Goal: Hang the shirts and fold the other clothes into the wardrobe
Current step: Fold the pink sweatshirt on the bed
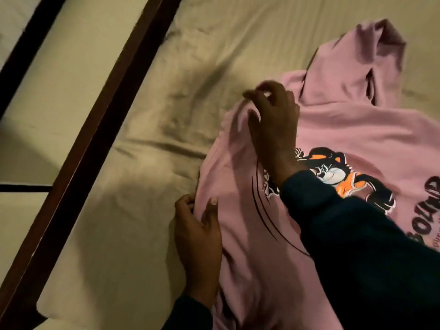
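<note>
The pink hoodie (345, 129) runs off the right edge (its lettering cut short), the right sleeve (357, 246) covering part of its print.

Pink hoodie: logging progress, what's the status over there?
Left hand pinching the pink hoodie's edge. Right hand pinching a fold higher up. Hoodie lies print-up on the bed sheet, not yet folded. Nothing in the way.

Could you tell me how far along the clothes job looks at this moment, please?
Early. Done: the pink hoodie is spread print-up on the bed sheet. In hand: the left hand and the right hand both pinch its left edge. Left: folding it; no wardrobe is in view.
</note>
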`<state>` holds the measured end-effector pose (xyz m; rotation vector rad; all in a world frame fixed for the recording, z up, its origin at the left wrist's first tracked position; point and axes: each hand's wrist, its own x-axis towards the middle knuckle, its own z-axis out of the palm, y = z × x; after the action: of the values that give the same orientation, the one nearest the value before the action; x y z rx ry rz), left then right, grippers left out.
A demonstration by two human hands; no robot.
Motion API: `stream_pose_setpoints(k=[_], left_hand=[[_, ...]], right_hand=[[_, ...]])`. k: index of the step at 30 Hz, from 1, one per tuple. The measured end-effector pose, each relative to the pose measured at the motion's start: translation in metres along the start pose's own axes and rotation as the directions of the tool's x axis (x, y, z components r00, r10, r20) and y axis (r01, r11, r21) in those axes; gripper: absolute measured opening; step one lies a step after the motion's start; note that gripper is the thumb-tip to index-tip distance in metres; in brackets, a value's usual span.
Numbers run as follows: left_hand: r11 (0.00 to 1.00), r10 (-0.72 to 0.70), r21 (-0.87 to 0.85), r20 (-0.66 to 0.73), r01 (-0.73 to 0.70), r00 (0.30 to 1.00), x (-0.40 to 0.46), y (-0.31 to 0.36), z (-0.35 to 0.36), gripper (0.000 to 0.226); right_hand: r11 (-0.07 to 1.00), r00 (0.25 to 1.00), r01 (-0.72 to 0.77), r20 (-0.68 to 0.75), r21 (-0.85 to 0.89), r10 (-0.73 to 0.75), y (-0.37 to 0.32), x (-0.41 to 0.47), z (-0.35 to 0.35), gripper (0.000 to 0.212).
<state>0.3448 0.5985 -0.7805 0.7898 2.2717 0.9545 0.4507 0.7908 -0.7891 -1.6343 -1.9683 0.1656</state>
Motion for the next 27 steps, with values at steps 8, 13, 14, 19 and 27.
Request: stream_pose_setpoints(k=[8,13,14,19,27], left_hand=[[0.991,-0.106,0.100,0.230,0.085,0.967,-0.061,-0.026,-0.045,0.024],[0.929,-0.076,0.325,0.630,-0.174,0.773,-0.089,-0.066,-0.082,0.026],[0.890,-0.040,0.367,0.657,-0.272,0.753,-0.095,-0.076,-0.089,0.021],[0.666,-0.399,0.689,0.653,-0.286,0.643,-0.112,-0.117,-0.139,0.049],[0.977,-0.073,0.213,0.360,-0.005,0.930,-0.124,-0.076,-0.087,0.041]], right_hand=[[0.896,0.895,-0.397,0.299,0.197,0.331,-0.035,-0.225,-0.080,0.011],[0.733,0.748,-0.649,0.351,0.204,0.564,-0.080,-0.305,-0.108,0.029],[0.720,0.725,-0.670,0.370,0.183,0.581,-0.089,-0.317,-0.111,0.034],[0.810,0.715,-0.584,0.506,0.052,0.483,-0.122,-0.372,-0.120,0.044],[0.344,0.392,-0.911,0.217,0.228,0.894,-0.089,-0.341,-0.128,0.009]])
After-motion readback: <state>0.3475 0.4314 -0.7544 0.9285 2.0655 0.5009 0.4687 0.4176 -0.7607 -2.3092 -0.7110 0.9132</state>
